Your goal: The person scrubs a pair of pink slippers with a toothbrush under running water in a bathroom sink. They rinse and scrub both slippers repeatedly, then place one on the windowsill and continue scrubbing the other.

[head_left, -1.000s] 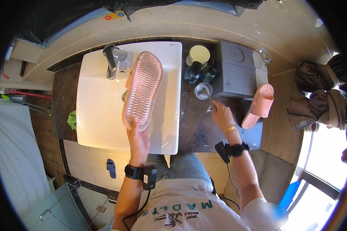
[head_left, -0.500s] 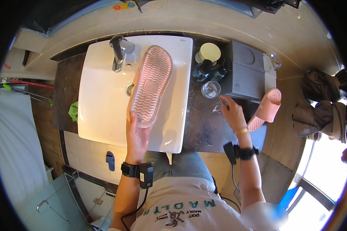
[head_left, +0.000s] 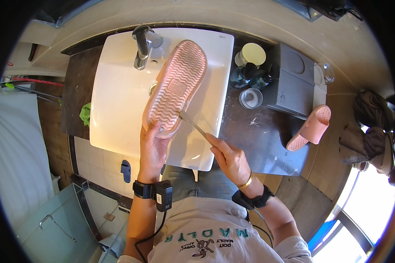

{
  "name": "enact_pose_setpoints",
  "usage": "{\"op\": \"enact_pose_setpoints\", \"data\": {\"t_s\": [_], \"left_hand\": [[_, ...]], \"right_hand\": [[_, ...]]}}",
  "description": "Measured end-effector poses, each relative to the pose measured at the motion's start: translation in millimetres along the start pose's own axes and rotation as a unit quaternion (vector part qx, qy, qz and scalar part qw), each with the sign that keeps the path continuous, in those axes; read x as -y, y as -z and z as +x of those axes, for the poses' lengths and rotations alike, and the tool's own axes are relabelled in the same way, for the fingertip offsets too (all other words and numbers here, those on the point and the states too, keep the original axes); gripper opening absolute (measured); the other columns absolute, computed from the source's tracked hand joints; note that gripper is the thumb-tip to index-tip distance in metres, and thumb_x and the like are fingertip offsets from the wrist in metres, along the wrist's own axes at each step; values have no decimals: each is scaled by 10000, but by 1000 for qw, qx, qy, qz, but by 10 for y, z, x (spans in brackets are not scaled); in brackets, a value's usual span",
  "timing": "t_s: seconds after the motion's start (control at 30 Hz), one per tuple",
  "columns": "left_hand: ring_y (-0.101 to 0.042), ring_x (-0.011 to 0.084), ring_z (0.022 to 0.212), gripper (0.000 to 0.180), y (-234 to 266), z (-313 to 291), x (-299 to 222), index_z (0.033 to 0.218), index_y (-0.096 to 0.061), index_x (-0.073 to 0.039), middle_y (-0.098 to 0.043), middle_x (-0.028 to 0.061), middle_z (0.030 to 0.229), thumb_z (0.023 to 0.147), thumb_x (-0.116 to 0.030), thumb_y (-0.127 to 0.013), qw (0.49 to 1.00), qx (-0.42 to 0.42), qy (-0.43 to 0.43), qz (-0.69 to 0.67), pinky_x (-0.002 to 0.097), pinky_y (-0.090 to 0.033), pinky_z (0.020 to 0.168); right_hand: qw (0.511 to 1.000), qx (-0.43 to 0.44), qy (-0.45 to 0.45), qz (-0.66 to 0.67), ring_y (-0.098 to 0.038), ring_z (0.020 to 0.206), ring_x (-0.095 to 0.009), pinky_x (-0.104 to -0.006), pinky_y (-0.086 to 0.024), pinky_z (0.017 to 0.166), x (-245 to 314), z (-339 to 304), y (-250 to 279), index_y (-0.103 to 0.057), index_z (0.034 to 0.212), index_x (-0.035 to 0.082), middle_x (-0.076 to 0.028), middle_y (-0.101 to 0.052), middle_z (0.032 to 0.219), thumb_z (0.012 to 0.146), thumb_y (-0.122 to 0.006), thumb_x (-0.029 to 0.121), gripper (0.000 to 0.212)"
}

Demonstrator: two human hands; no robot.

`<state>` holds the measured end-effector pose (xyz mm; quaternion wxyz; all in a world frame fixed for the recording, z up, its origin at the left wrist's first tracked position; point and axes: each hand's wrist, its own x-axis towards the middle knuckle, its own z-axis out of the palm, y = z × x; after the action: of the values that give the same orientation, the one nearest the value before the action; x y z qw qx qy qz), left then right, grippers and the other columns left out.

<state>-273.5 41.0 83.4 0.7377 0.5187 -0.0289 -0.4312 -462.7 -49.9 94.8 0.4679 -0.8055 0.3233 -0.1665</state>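
Note:
A pink slide slipper (head_left: 178, 85) is tilted sole-up over the white sink (head_left: 114, 118). My left hand (head_left: 153, 147) grips its lower end, thumb on the ridged sole. My right hand (head_left: 232, 162) is closed round a slim grey toothbrush-like tool (head_left: 196, 127), whose tip touches the right edge of the sole near the heel; its exact kind is hard to make out. The matching slipper (head_left: 310, 129) leans at the counter's right end. A small clear jar (head_left: 251, 98) with something white in it stands right of the sink.
A chrome faucet (head_left: 145, 46) rises behind the slipper. Dark bottles (head_left: 240, 78), a cream-lidded tub (head_left: 253, 55) and a grey box (head_left: 292, 81) crowd the back right of the dark counter (head_left: 250, 147). A green cloth (head_left: 85, 115) lies left of the sink.
My right hand has moved left from the jar to the slipper, bringing the tool's tip out of the jar and onto the sole. The left hand still holds the slipper. The view has shifted slightly.

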Motion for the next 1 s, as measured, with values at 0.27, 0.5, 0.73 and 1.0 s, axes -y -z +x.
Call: {"op": "enact_pose_setpoints", "data": {"t_s": [0.27, 0.5, 0.73, 1.0], "left_hand": [[-529, 245, 1161, 482, 90, 1, -99, 1324, -399, -19, -530, 119, 1267, 924, -264, -507, 1000, 3, -3, 3, 460, -429, 999], [-525, 240, 1169, 458, 123, -19, -220, 1325, -396, -14, -527, 118, 1272, 935, -235, -485, 1000, -7, -11, 23, 458, -439, 993], [-518, 247, 1176, 454, 120, -20, -246, 1334, -384, -5, -516, 125, 1281, 936, -205, -472, 999, -6, -23, 33, 458, -432, 997], [-525, 245, 1164, 455, 88, -19, -250, 1320, -398, 5, -529, 124, 1266, 928, -206, -491, 999, -10, -27, 28, 451, -431, 993]], "right_hand": [[999, 16, 36, -35, -561, 540, -286, -365, -467, 500, -9, 40, -77, -515, 1262, 56, -121, -536, 643, 814, -595, 19, 456], [995, 34, 93, -32, -544, 524, -277, -371, -461, 495, 9, 58, -118, -524, 1248, 55, -115, -511, 635, 789, -601, -7, 470], [991, 67, 113, 6, -557, 543, -288, -368, -462, 496, -28, 57, -152, -524, 1246, 55, -125, -513, 646, 808, -583, -13, 446], [987, 74, 136, 42, -556, 564, -280, -360, -468, 514, 47, -3, -166, -516, 1255, 43, -114, -519, 669, 793, -580, -24, 472]]}}
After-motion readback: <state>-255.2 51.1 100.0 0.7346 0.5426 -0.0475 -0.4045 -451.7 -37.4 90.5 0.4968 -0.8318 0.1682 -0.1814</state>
